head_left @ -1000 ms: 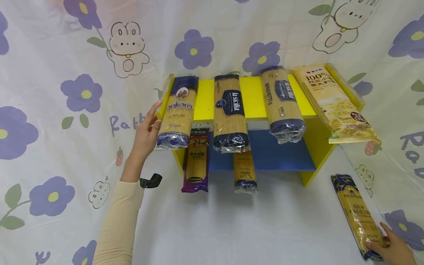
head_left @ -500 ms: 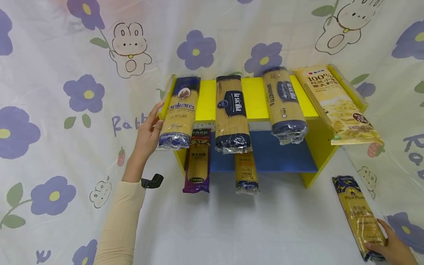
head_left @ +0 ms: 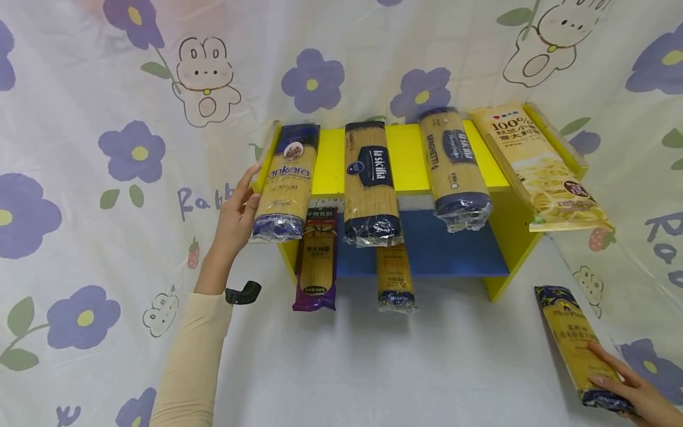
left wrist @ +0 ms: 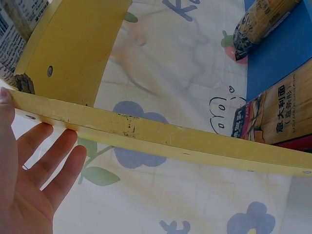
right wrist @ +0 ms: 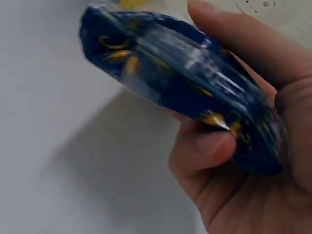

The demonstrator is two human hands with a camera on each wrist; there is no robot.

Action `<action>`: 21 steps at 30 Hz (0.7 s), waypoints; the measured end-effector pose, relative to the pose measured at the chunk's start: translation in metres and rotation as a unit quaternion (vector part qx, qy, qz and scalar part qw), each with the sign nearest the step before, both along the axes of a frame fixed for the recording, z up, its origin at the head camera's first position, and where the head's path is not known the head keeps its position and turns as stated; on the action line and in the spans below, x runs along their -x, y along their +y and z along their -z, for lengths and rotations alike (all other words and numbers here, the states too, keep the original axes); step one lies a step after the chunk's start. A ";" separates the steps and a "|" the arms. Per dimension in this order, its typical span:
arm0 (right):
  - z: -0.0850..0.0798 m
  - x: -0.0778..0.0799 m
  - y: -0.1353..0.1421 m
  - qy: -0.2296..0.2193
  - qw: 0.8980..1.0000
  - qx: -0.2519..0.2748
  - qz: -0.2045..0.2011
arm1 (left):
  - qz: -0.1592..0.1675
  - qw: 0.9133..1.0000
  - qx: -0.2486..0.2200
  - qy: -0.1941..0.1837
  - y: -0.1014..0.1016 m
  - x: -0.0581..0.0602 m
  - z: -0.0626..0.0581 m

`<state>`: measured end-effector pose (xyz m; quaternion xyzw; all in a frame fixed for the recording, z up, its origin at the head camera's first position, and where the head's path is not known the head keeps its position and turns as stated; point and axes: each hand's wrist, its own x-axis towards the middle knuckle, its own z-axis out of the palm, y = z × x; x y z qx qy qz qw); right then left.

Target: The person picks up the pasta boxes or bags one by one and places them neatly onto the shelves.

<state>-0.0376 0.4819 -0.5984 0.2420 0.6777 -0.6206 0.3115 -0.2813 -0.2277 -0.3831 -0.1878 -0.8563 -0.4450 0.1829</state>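
Note:
My left hand [head_left: 235,219] rests at the left end of the yellow shelf unit [head_left: 402,157], beside the ankara spaghetti pack [head_left: 288,190]. In the left wrist view, its extended fingers touch the yellow side panel [left wrist: 146,131]. At the lower right, my right hand [head_left: 635,388] grips the near end of a blue-and-yellow spaghetti pack [head_left: 571,326]. The right wrist view shows that pack's dark blue end [right wrist: 161,73] between thumb and fingers, with a shadow on the white surface below.
Along the top shelf lie two la sicilia packs [head_left: 372,178] [head_left: 456,163] and a cream pasta bag [head_left: 541,166]. The blue lower shelf [head_left: 453,243] bears a purple-ended pack [head_left: 316,261] and another spaghetti pack [head_left: 395,279]. Patterned cloth [head_left: 133,237] hangs behind.
My right hand has shifted its grip farther up the spaghetti pack, whose near end has swung slightly up and to the right. My left hand stays at the shelf's side panel.

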 end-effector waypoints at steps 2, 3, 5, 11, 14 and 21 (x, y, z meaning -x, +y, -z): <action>-0.004 0.001 -0.003 -0.002 1.000 -0.003 -0.021 | -0.001 1.000 0.001 0.000 0.000 -0.001 0.000; -0.005 0.001 -0.004 0.001 0.999 -0.012 -0.039 | -0.002 1.000 0.001 0.000 0.000 -0.001 0.000; -0.007 0.001 -0.005 0.007 0.997 -0.030 -0.069 | -0.003 1.000 0.001 0.001 0.000 -0.001 0.000; 0.002 -0.005 -0.007 -0.011 0.993 -0.083 -0.081 | -0.002 1.000 -0.003 -0.004 0.000 -0.001 0.000; 0.011 -0.009 -0.009 -0.010 0.991 -0.105 -0.077 | -0.001 1.000 -0.004 -0.007 0.000 0.000 0.000; 0.030 -0.018 -0.016 -0.014 0.990 -0.133 -0.052 | -0.002 1.000 -0.003 -0.009 0.000 -0.001 0.000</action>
